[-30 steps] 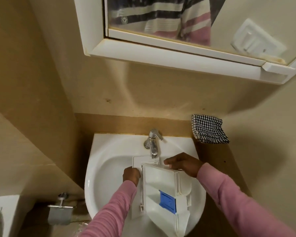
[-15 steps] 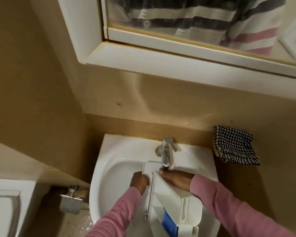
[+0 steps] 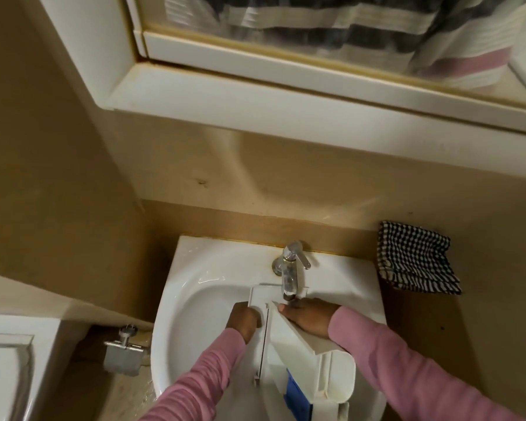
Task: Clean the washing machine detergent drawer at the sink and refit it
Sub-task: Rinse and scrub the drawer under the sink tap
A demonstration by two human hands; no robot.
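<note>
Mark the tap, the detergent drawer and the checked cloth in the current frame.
tap [image 3: 289,275]: head view, on the chrome spout.
detergent drawer [image 3: 292,347]: head view, on its white inner wall, between the two hands.
checked cloth [image 3: 416,256]: head view, on the middle of the fabric.

White drawer [image 3: 298,344], black-white checked cloth [image 3: 415,258]

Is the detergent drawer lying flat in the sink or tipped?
Tipped. Left hand and right hand hold the detergent drawer on edge over the sink, under the tap.
</note>
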